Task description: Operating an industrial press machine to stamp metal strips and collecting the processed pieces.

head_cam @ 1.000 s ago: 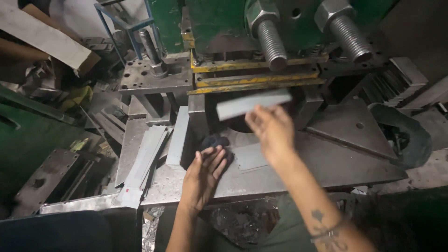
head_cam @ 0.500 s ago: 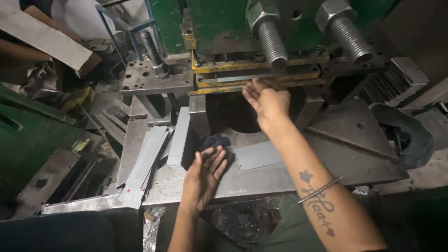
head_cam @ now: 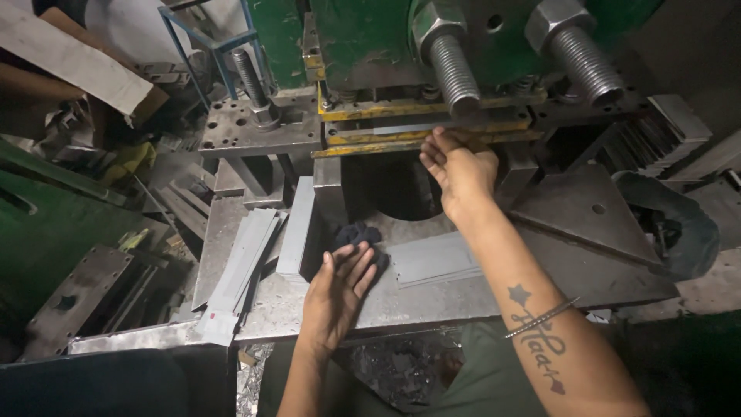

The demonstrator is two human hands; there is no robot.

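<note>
Our right hand (head_cam: 457, 166) is up at the press, fingers flat and extended, pressing a thin metal strip (head_cam: 432, 127) into the slot between the yellow-edged die plates (head_cam: 409, 143). It is not closed round the strip; the fingertips push on its edge. Our left hand (head_cam: 340, 289) lies open, palm down on the bench (head_cam: 432, 297), fingertips on a dark rag (head_cam: 356, 234).

To do this well, we judge the strip should go in square and lie flat against the lower plate, pushed by its near edge only so no fingertip enters the gap. More strips (head_cam: 243, 259) lie stacked to the left, a flat sheet (head_cam: 432, 259) just beside the left hand.
</note>
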